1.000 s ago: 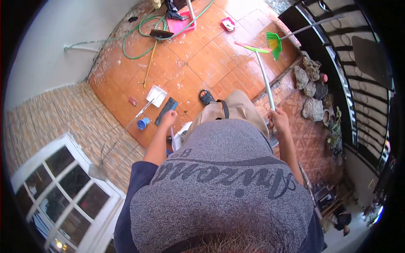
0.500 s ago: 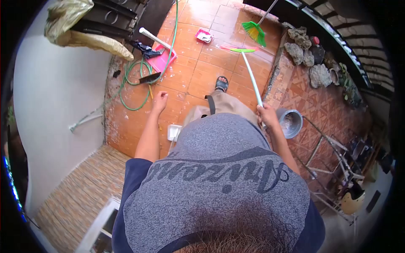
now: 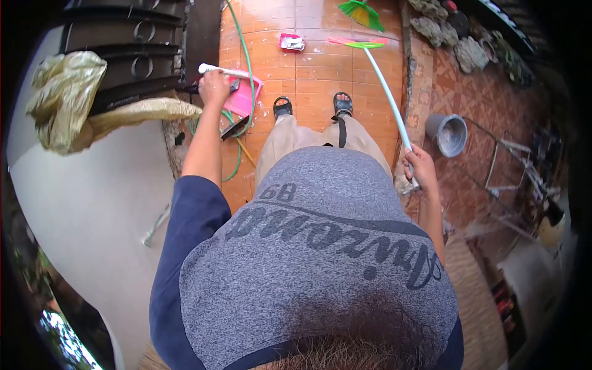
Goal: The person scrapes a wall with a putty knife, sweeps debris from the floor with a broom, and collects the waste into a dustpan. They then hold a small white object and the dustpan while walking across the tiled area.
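My right hand [image 3: 422, 168] is wrapped round the upper part of a pale blue pole. The pole belongs to a floor squeegee [image 3: 388, 92], whose thin green-and-pink head lies on the orange tiles ahead. On the left, my left hand [image 3: 214, 89] has its fingers curled at the white handle of a pink dustpan [image 3: 246, 98]; some fingertips are hidden. Beside the dustpan are a black-bristled brush [image 3: 235, 127] and a green hose [image 3: 248, 61]. A small pink-and-white container [image 3: 291, 42] sits farther ahead on the floor.
A green-and-yellow broom [image 3: 362, 13] is at the top. A grey bucket [image 3: 448, 135] and a metal frame [image 3: 509, 163] stand to the right, near rocks [image 3: 472, 54]. A dark rack [image 3: 123, 37] with gold-coloured wrapping [image 3: 68, 102] is on the left by a white wall [image 3: 86, 191].
My left hand has reached forward to the dustpan's handle. My right hand keeps hold of the squeegee. Both feet now show, and the bucket appears farther right.
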Tool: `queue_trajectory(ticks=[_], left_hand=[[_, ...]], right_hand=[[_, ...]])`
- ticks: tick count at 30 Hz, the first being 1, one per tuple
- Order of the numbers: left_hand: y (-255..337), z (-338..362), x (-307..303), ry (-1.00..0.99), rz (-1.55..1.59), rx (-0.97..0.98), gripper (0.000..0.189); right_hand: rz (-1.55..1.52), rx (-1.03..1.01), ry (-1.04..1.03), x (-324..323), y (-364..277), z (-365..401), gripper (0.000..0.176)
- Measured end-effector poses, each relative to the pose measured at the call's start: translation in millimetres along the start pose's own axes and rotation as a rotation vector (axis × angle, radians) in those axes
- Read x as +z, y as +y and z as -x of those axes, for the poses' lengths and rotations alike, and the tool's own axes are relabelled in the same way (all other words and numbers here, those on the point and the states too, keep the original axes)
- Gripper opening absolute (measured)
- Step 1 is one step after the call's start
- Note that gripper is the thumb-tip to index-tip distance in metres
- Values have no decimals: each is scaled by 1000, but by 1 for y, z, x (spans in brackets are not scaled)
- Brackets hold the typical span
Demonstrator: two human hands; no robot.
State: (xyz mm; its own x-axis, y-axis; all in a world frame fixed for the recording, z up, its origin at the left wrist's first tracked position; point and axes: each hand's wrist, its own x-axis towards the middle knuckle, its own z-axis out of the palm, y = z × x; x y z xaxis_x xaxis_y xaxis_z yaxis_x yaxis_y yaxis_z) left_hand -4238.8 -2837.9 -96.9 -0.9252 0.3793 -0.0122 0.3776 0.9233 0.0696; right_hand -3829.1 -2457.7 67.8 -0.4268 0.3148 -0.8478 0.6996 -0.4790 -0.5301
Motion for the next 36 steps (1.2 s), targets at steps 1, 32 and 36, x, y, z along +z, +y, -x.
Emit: queue_trajectory(ticks=[1,32,36], left_hand=[[-8,-16,-3,-11,-64,25,26],[-160,-73,133,-1074,-293,-118,37],[-201,-19,101,-998,-187,-177,38]], right_hand=[[-9,-18,27,15,11,9,28],[-359,190,378,228,100,124,37],[-333,174,342,228,91,122,38]])
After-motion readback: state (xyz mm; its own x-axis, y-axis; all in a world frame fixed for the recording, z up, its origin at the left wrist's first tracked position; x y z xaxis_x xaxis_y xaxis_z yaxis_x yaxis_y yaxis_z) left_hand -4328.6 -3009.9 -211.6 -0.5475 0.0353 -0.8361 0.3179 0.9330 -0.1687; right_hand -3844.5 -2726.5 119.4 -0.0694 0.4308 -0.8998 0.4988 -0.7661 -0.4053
